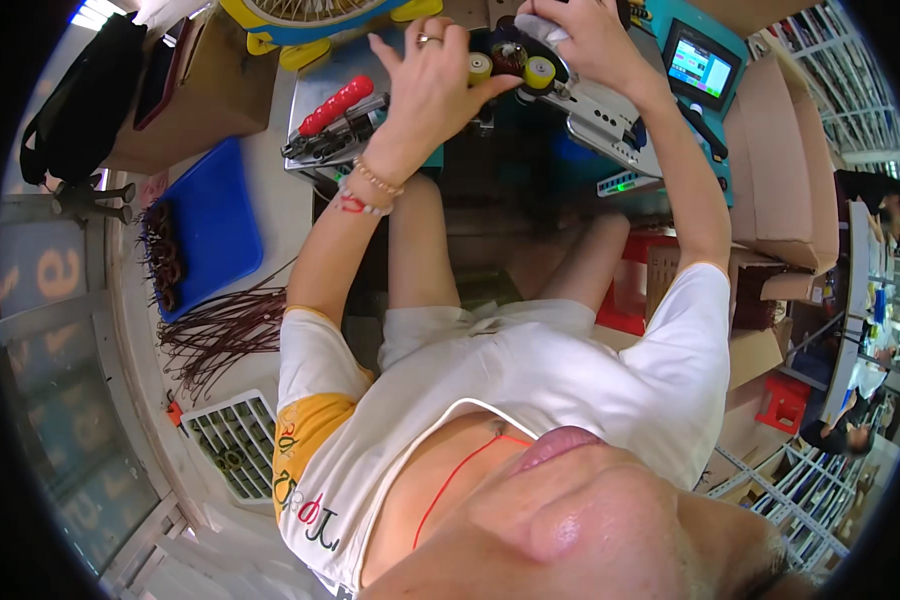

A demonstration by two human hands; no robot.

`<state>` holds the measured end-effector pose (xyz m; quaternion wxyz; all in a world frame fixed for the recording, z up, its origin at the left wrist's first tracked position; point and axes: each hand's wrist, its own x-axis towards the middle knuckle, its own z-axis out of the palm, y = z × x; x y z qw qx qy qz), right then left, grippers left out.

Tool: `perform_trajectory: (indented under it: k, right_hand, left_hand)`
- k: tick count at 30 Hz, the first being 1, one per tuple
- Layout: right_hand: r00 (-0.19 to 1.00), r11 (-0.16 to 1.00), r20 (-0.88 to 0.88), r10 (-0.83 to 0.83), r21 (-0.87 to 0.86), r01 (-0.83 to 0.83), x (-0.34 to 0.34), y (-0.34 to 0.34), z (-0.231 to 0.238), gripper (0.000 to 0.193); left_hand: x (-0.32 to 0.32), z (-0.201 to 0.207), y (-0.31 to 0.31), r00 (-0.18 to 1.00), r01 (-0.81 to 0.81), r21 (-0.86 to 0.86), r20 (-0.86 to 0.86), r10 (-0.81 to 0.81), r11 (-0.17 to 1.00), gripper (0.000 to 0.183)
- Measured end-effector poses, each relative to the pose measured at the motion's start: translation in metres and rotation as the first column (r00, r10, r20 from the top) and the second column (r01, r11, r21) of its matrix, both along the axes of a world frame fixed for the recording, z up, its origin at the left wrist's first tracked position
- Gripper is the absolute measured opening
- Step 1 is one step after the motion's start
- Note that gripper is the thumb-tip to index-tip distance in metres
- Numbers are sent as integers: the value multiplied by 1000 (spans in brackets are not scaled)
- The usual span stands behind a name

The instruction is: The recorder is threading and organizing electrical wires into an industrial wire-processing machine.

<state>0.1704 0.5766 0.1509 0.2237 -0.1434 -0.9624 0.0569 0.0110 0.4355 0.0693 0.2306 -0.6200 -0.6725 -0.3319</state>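
Note:
At the top middle is a winding machine with yellow rollers [539, 72] around a small dark reddish ring-shaped coil [508, 57]. My left hand [425, 85] is just left of the rollers, fingers apart, its thumb reaching across to the roller area beside the coil. Above and to the right, my right hand [595, 45] has its fingers bent over a whitish piece [542, 28]; what it is cannot be made out. Left of my left hand, a toggle clamp with a red handle [336, 106] is mounted on a metal plate.
A blue tray [225, 225] with wound coils [165, 255] at its edge lies left, near loose dark red wires [235, 325] and a white gridded basket [235, 440]. A blue-and-yellow spoked wheel [315, 20], touchscreen [702, 65], cardboard box [782, 165] and red stool [783, 402] surround me.

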Motion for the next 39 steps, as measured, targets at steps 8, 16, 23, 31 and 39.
perform_trajectory:
  k: [8, 16, 23, 31, 39]
  right_hand:
    - [914, 912, 215, 343, -308, -270, -45, 66, -3, 31]
    - [951, 944, 267, 154, -323, -62, 56, 27, 51, 44]
    - [864, 855, 398, 308, -514, -68, 134, -54, -10, 27]
    - [885, 806, 405, 230, -589, 60, 189, -69, -19, 28]
    - [912, 860, 219, 347, -461, -217, 135, -36, -34, 29]
  left_hand:
    - [-2, -27, 28, 905, 144, -101, 416, -90, 984, 62]
    - [26, -24, 15, 945, 145, 359, 226, -237, 922, 35]
    - [64, -146, 14, 708, 61, 119, 694, -127, 991, 51]
    - [59, -74, -14, 279, 430, -8, 952, -124, 903, 30]
    - [-4, 31, 33, -520, 591, 251, 845, 125, 767, 26]
